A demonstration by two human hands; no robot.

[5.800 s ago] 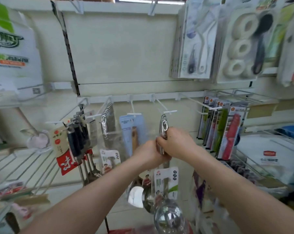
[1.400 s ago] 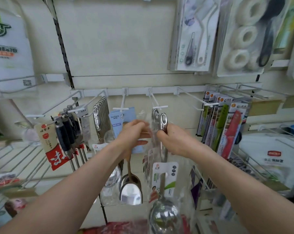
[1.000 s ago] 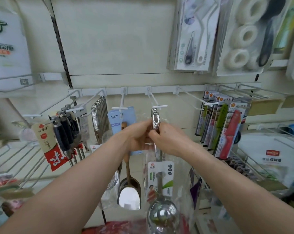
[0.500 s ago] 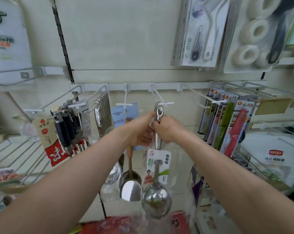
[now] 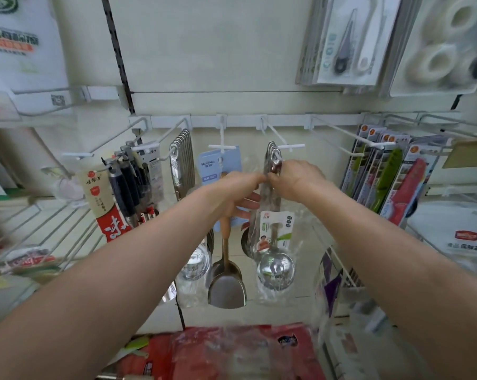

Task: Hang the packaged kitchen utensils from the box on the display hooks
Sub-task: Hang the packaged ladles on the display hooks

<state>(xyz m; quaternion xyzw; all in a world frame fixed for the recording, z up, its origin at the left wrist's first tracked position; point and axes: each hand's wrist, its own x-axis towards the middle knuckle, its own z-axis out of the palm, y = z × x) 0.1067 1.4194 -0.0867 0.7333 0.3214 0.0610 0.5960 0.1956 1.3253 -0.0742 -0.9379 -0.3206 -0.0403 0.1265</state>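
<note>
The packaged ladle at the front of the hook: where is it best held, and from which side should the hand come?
Pinch the ladle high on its narrow handle, just under the hanging hole, coming from the front. It hangs upright, bowl down, and the hook points toward the viewer, so a high frontal pinch should steer the hole best.

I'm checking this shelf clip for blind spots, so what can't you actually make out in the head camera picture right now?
- Top of the front ladle pack: head view, partly behind the right hand and blurred, so whether it is on the hook is unclear.
- Red packs at the bottom: head view, blurred and cut off by the edge.
- Ring pack, top right: cut off by the edge.
</note>
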